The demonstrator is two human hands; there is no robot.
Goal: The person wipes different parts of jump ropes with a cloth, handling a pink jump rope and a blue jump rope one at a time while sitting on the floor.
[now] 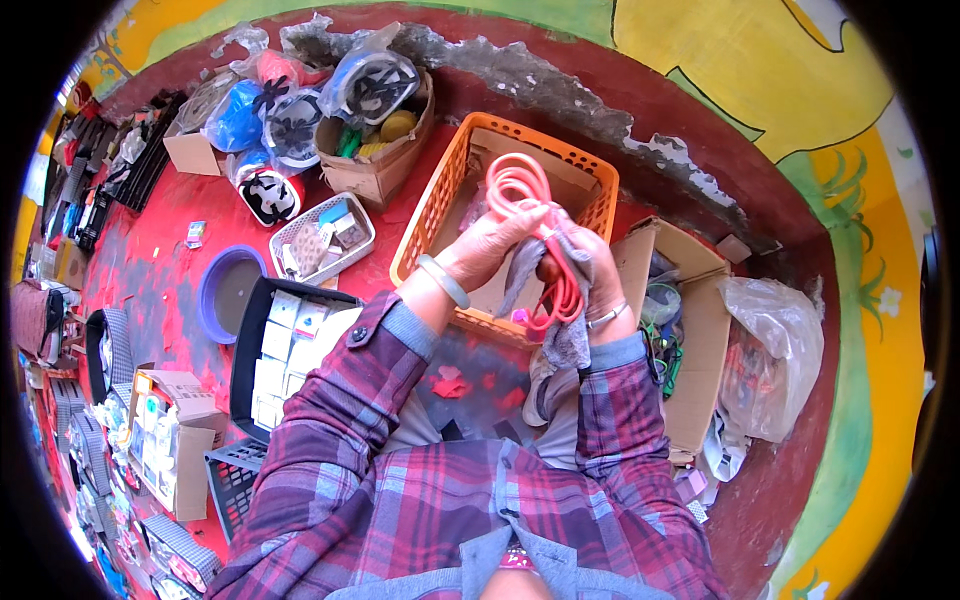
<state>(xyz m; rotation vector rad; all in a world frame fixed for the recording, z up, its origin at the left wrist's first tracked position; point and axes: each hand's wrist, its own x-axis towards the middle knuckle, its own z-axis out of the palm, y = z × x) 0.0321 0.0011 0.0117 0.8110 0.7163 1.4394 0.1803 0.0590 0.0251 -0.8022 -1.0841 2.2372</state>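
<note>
A coil of pink cable [522, 190] is held up over an orange plastic basket [432, 205]. My left hand [490, 245] grips the upper loops of the coil; a pale bangle sits on that wrist. My right hand [590, 275] holds the lower loops together with a grey cloth [568, 335] that hangs down from it. Both plaid sleeves come up from the lower edge. The basket holds a flat piece of cardboard inside.
A cardboard box [690, 330] with green cables stands right, a clear plastic bag [775, 360] beyond it. To the left are a black tray of white boxes [285, 345], a blue bowl [228, 292], a white mesh tray [322, 238] and a carton of bagged goods [375, 160]. The floor is red.
</note>
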